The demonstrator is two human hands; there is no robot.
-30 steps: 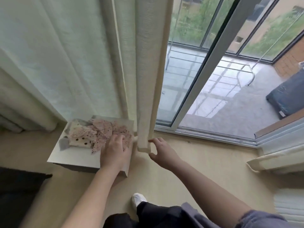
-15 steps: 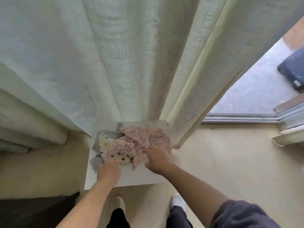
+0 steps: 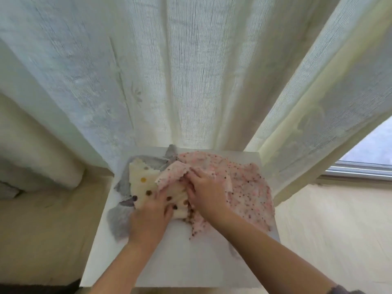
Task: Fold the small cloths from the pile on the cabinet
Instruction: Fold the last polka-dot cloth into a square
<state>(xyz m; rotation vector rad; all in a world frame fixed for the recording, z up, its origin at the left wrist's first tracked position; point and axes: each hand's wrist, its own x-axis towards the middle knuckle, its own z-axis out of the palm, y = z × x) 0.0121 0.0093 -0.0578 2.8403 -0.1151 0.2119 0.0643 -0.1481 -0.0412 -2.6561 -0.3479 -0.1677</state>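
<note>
A pile of small cloths lies on the white cabinet top [image 3: 191,262]. It holds a pink speckled cloth [image 3: 248,187], a cream cloth with brown and yellow dots [image 3: 144,181] and a grey cloth [image 3: 118,221] underneath. My left hand [image 3: 148,219] lies on the cream cloth's near edge, fingers curled into the fabric. My right hand [image 3: 203,192] grips a bunched fold of the pink cloth in the middle of the pile. Both sets of fingertips are hidden in the fabric.
Pale sheer curtains [image 3: 191,81] hang right behind the cabinet and brush its far edge. A heavier curtain fold [image 3: 42,158] bunches at the left. Light wood floor [image 3: 339,230] lies to the right, with the window track [image 3: 360,170] beyond.
My view has closed in on the cabinet. My right hand left the curtain edge and came onto the pile; both hands have moved further into the cloths and taken hold.
</note>
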